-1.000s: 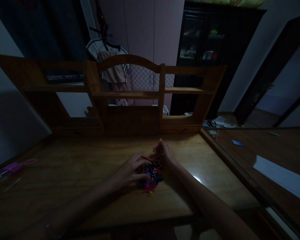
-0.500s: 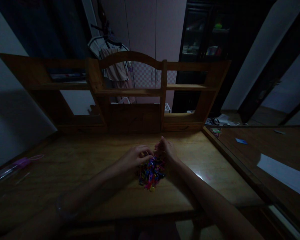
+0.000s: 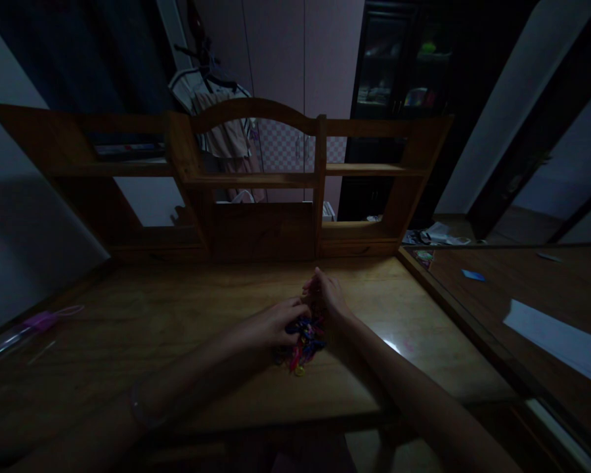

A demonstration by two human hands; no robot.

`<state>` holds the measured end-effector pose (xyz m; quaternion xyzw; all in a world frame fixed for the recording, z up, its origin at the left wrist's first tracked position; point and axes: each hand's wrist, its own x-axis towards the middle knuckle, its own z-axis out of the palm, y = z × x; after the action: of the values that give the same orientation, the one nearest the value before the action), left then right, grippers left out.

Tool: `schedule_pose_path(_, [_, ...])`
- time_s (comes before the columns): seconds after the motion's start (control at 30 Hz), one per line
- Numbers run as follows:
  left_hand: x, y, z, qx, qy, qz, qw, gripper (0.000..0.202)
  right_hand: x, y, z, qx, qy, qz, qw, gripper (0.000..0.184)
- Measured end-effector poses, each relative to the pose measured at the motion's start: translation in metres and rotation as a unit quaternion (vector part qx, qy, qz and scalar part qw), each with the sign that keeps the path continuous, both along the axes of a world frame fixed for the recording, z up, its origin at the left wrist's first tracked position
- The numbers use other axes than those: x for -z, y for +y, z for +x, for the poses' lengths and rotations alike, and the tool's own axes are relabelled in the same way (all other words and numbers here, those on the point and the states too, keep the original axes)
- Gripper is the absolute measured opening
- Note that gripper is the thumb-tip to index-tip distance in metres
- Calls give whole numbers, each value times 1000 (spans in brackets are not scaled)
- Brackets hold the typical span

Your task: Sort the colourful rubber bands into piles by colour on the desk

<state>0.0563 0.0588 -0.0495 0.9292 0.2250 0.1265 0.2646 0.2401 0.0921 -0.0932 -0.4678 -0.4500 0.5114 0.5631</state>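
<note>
Moved: left hand (image 3: 276, 325) has dropped from beside the right hand (image 3: 328, 297) onto the pile of coloured bands (image 3: 306, 345) and covers its left half. Its fingers lie over the pile, grip unclear. Right hand is just behind the pile, fingertips pinched together; too dark to tell what's between them. Pile sits mid-desk (image 3: 177, 309). Shelf unit (image 3: 256, 179): flat items (image 3: 128, 150) in the upper-left bay.

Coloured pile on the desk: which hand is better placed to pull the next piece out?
Probably the left hand: it lies on the pile, fingers touching it. The right hand sits at its far edge, fingers pinched together.
</note>
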Motion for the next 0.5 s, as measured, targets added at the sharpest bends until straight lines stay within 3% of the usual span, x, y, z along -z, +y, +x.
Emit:
schedule_pose_path(0.13, [-8,9,2,-13,-24,4,1000,31,0,-1,-1,11,-2,-9,1000,59])
schedule_pose_path(0.37, [-40,15,-2,-23,-47,-29,998,34,1,1,-1,22,-36,1,999,56])
schedule_pose_path(0.5, [-38,14,-2,-11,-19,-36,999,36,2,1,0,12,-27,3,1000,56])
